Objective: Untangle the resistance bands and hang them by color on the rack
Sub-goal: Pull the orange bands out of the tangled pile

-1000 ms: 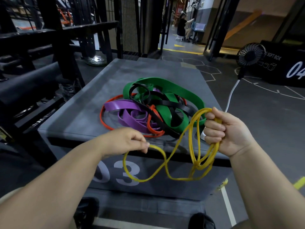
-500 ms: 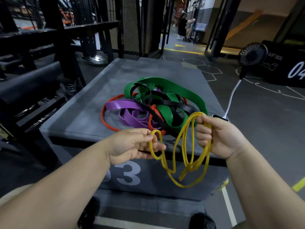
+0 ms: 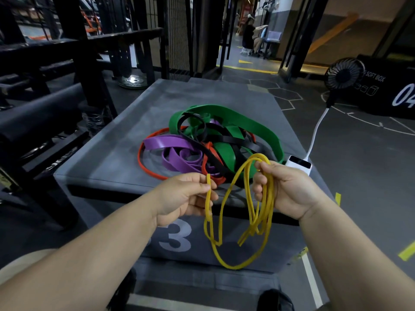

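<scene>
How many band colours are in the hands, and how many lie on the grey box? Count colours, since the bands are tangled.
Held in the left hand and right hand: 1 (yellow band).
Lying on the grey box: 4 (green band, purple band, red band, black band).
Total: 5 colours.

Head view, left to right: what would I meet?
Black frame → left hand → yellow band, held in the grip of both hands → right hand → black fan.
</scene>
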`<act>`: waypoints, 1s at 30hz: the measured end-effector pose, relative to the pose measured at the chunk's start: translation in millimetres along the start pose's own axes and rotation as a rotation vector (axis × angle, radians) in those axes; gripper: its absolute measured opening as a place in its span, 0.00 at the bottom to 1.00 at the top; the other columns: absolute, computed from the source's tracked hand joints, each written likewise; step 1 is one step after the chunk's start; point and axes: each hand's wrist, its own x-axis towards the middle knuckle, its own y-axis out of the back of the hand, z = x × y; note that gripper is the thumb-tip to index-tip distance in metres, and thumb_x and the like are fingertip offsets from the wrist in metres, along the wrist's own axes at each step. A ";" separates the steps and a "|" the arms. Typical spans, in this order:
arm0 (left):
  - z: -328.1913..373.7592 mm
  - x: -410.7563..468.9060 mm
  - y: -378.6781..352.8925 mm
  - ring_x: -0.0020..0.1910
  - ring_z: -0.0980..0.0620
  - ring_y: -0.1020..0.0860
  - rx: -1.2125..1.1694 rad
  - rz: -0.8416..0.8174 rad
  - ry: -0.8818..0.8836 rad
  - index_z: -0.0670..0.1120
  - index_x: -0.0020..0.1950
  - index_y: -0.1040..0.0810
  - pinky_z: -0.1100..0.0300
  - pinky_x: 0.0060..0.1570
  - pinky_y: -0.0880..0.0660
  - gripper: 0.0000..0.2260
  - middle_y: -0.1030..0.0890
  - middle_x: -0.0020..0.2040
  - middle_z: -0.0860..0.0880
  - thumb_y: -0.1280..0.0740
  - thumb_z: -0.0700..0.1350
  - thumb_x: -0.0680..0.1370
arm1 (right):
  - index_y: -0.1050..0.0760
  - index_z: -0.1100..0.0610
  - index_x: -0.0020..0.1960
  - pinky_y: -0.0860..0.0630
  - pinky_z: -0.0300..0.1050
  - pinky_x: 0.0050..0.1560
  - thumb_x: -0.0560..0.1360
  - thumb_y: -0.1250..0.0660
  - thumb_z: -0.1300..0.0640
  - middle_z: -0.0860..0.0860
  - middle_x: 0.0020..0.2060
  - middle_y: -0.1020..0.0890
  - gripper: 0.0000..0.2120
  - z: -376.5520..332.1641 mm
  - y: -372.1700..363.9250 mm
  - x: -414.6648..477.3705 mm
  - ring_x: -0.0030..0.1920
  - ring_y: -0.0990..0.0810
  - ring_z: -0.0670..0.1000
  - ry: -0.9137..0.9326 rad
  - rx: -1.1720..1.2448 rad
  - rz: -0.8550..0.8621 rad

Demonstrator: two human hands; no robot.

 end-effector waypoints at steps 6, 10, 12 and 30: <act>1.9 6.0 6.8 0.25 0.55 0.28 -0.019 0.296 0.059 0.42 0.50 0.26 0.66 0.23 0.31 0.07 0.24 0.29 0.48 0.44 0.39 0.82 | 0.31 0.55 0.41 0.33 0.36 0.25 0.81 0.44 0.56 0.48 0.27 0.29 0.11 -2.0 7.7 6.3 0.25 0.30 0.47 0.059 0.186 0.208; 3.0 6.6 12.2 0.25 0.54 0.29 -0.030 0.352 0.064 0.42 0.53 0.26 0.66 0.21 0.32 0.07 0.24 0.29 0.48 0.44 0.39 0.81 | 0.32 0.55 0.42 0.33 0.36 0.23 0.82 0.43 0.56 0.49 0.28 0.28 0.10 -2.9 11.9 8.2 0.24 0.30 0.47 0.048 0.186 0.278; 3.4 5.9 9.3 0.26 0.53 0.27 -0.075 0.309 0.049 0.41 0.54 0.26 0.63 0.23 0.28 0.09 0.22 0.31 0.46 0.45 0.37 0.81 | 0.31 0.55 0.43 0.31 0.37 0.24 0.82 0.43 0.56 0.50 0.28 0.26 0.09 -0.7 8.2 7.5 0.25 0.28 0.48 0.032 0.123 0.282; -15.0 4.4 -20.8 0.37 0.49 0.19 0.408 0.165 -0.218 0.42 0.49 0.23 0.58 0.36 0.21 0.06 0.18 0.40 0.42 0.29 0.39 0.75 | 0.26 0.61 0.50 0.21 0.44 0.33 0.83 0.44 0.58 0.57 0.36 0.20 0.11 35.0 -39.7 1.4 0.31 0.22 0.52 -0.137 -0.235 -0.116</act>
